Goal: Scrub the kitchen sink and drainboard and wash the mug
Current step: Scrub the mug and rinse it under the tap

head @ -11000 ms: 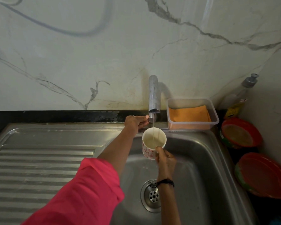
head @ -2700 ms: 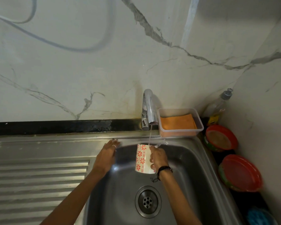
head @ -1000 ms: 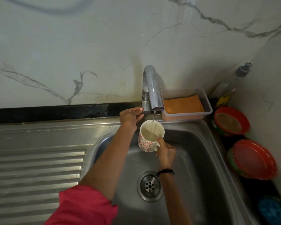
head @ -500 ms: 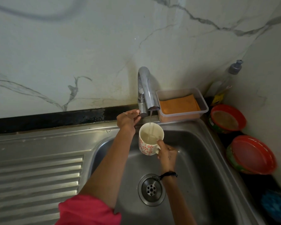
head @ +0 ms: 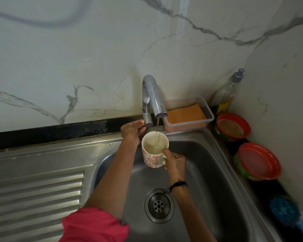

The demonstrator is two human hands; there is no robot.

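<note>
Head view looks down on the sink (head: pixel 217 172), its drainboard (head: pixel 33 198) ribbed along the left edge and still dry-looking, no suds anywhere. Against the back edge stands the tap (head: pixel 151 95), a thin stream falling from it. At the back right corner sit a tub (head: pixel 189 114) with an orange cloth, a bottle (head: pixel 229 91) and two red bowls (head: pixel 232 126); a blue brush (head: pixel 285 213) lies at the right edge. The mug (head: pixel 154 151) hangs over the basin under the spout, upright and filling again, where seconds ago it was tipped out. The right hand (head: pixel 175 163) curls round its handle; the left hand (head: pixel 132 131) pinches the tap lever. I'd say rinsing is nearly done, scrubbing not begun.
</note>
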